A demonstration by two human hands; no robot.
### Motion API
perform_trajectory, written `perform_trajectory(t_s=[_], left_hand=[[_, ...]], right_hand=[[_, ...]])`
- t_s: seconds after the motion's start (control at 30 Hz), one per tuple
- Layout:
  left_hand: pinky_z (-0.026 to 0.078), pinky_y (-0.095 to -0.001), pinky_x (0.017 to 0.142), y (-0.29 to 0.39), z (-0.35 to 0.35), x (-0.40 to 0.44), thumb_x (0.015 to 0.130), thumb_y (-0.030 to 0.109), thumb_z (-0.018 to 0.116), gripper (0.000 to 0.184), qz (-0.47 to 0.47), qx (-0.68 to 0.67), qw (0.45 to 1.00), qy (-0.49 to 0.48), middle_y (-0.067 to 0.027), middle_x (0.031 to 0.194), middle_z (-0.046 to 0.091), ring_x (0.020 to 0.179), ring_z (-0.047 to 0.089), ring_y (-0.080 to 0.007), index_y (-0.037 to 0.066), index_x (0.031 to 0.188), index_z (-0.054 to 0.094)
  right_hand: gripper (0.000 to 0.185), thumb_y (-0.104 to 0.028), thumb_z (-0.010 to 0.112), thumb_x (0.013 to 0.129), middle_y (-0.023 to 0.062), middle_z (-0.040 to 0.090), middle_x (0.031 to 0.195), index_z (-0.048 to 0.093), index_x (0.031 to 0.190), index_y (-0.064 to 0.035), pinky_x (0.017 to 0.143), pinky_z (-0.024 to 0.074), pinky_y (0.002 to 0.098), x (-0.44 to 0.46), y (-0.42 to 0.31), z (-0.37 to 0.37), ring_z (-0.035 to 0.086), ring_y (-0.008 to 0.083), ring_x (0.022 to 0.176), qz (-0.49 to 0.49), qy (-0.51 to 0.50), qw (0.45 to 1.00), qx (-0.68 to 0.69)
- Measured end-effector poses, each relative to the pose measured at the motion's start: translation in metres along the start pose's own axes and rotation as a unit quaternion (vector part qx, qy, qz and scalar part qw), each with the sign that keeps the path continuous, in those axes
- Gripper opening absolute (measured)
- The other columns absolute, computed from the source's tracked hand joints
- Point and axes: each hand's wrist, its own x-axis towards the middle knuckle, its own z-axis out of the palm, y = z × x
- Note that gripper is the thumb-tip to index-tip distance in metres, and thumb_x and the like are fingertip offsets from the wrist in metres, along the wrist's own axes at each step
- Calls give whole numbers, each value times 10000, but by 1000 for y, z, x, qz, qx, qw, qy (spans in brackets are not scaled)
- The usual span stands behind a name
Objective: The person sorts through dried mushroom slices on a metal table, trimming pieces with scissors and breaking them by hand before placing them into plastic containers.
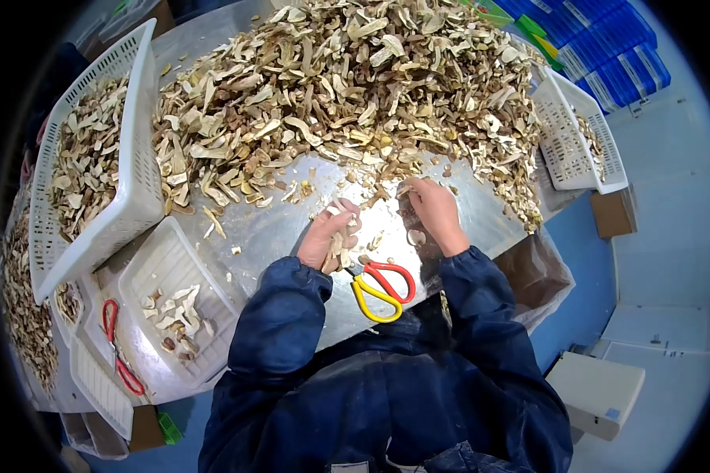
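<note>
My left hand (327, 238) is closed around several dried mushroom slices (339, 251), pale pieces that stick out between the fingers and below the palm. At the near edge of the big heap of dried mushroom slices (355, 94), my right hand (436, 211) pinches what looks like a small mushroom slice (404, 189); its fingertips are partly hidden. Scissors with one red and one yellow handle (385, 290) lie on the metal table (292, 303) just below my left hand, their blades mostly hidden by the hand and slices.
On the left, a white basket (138, 169) of slices stands beside a shallow white tray (213, 276) with some pieces, and red-handled scissors (115, 347). Another white basket (576, 134) is at the right. A lined box (536, 276) sits below the table's right edge. Blue crates (607, 47) are stacked behind.
</note>
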Motion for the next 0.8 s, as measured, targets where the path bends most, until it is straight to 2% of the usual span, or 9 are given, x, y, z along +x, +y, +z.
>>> perform_trajectory(t_s=[0.03, 0.17, 0.2, 0.3, 0.4, 0.43, 0.63, 0.73, 0.8], left_hand=[[363, -174, 510, 0, -2, 1, 864, 168, 601, 129, 1, 22, 1000, -2, -15, 904, 482, 743, 439, -102, 139, 943, 503], [354, -178, 507, 2, 6, -3, 892, 237, 595, 148, 4, -4, 1000, -3, -23, 889, 482, 719, 443, -94, 131, 907, 493], [353, -179, 507, 2, 7, -3, 894, 237, 593, 154, -3, 5, 1000, -12, -21, 866, 483, 702, 443, -91, 123, 903, 491], [355, -187, 508, 3, 7, 0, 899, 224, 585, 180, -19, 27, 999, -43, -10, 782, 501, 634, 451, -75, 68, 946, 508], [359, -192, 510, 3, 13, -4, 899, 207, 578, 213, -26, 56, 998, -3, -8, 802, 530, 623, 461, -66, 39, 1019, 531], [430, -208, 596, 3, 1, -2, 889, 251, 590, 287, -27, 81, 996, -34, 23, 829, 563, 701, 531, -62, 88, 1124, 562], [465, -218, 614, -3, 5, -2, 861, 232, 632, 285, -30, 108, 993, 38, 9, 871, 609, 714, 573, -68, 69, 1086, 573], [480, -228, 619, -1, 12, -3, 874, 221, 612, 262, -22, 99, 993, 59, -10, 880, 606, 722, 574, -81, 66, 1076, 555], [486, -232, 621, 1, 11, -5, 875, 214, 610, 248, -10, 87, 994, 66, -16, 886, 610, 730, 580, -86, 66, 1066, 555]], right_hand=[[159, -97, 585, 810, 160, 636, 809, 650, 953, -75, 615, 471, 365, 2, 0, 2, 609, 318, 712, -6, -6, 1000, -18], [197, -7, 586, 793, 126, 646, 829, 643, 975, -53, 641, 486, 305, -5, -23, -6, 616, 251, 696, 28, 34, 975, 218], [221, 18, 542, 805, 97, 656, 833, 644, 992, -41, 642, 477, 270, -6, -38, -15, 617, 181, 706, 34, 18, 958, 284], [266, 52, 475, 799, 76, 660, 843, 637, 1001, -7, 648, 473, 245, -11, -60, -28, 604, 141, 716, 80, -96, 897, 424], [273, 52, 486, 797, 81, 665, 860, 639, 1014, -13, 654, 480, 251, -10, -72, -29, 620, 157, 728, 10, -80, 911, 405], [290, 58, 488, 794, 90, 673, 892, 637, 1030, -19, 665, 488, 258, -8, -74, -28, 639, 176, 757, -12, -74, 919, 386], [304, 65, 478, 823, 84, 680, 918, 622, 1074, -29, 676, 493, 259, -6, -83, -29, 646, 165, 783, -124, -92, 937, 312], [276, 27, 512, 845, 65, 671, 843, 610, 1097, -28, 656, 486, 253, -9, -92, -29, 626, 119, 756, -2, -51, 915, 399], [254, -3, 541, 847, 48, 650, 790, 607, 1092, -23, 641, 476, 240, -12, -86, -29, 604, 97, 728, 132, -79, 860, 487]])
